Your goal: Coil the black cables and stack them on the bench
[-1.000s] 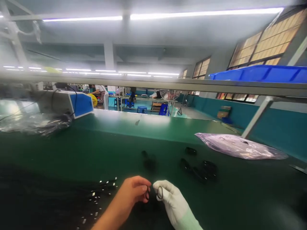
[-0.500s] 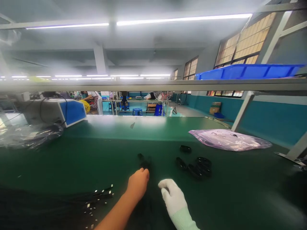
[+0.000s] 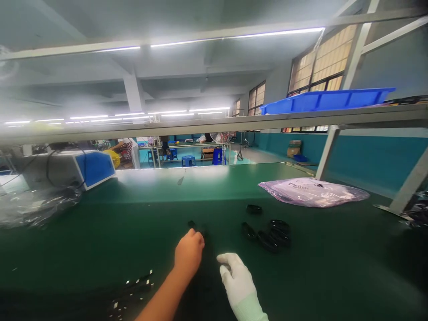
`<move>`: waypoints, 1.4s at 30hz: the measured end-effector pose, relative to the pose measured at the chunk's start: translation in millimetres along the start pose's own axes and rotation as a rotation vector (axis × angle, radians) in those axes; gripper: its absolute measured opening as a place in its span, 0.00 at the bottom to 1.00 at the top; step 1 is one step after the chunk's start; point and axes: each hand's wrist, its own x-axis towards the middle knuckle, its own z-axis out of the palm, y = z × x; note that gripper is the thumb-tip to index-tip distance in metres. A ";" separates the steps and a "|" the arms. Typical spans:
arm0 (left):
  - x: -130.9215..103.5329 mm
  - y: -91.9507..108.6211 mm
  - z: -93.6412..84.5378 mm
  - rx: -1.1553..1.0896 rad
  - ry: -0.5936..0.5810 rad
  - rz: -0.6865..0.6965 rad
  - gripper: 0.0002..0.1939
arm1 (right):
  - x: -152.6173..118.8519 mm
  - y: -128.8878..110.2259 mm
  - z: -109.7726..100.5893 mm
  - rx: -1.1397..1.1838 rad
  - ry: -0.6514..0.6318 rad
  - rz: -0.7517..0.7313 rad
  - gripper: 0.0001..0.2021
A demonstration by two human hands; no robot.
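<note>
Fingers pressed together, my bare left hand (image 3: 190,250) is over the middle of the green table (image 3: 117,236), at a small dark piece (image 3: 191,224) that shows just beyond its knuckles. What the fingers hold is too dark to make out. My right hand (image 3: 236,275), in a white glove, hovers to the right, thumb and forefinger apart, with nothing seen between them. Several glossy black rounded pieces (image 3: 267,241) lie to the right, beyond the gloved hand; one (image 3: 254,209) sits apart, farther back. Dark strands with small white tips (image 3: 131,281) lie at lower left.
A pinkish plastic bag (image 3: 312,191) lies at the back right, near a metal post. Clear plastic (image 3: 36,205) and a blue-and-white box (image 3: 95,168) are at left. A shelf bar (image 3: 200,128) crosses above the table, with a blue tray (image 3: 329,100) on it. A person stands far off.
The view has tilted and shifted slightly. My left hand has moved slightly over the dark piece, which now shows less. My right hand keeps nearly the same pose.
</note>
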 end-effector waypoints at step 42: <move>-50.4 -6.1 -25.0 0.176 -0.081 -0.116 0.05 | 1.9 -9.1 -4.3 -0.168 -0.010 -0.057 0.14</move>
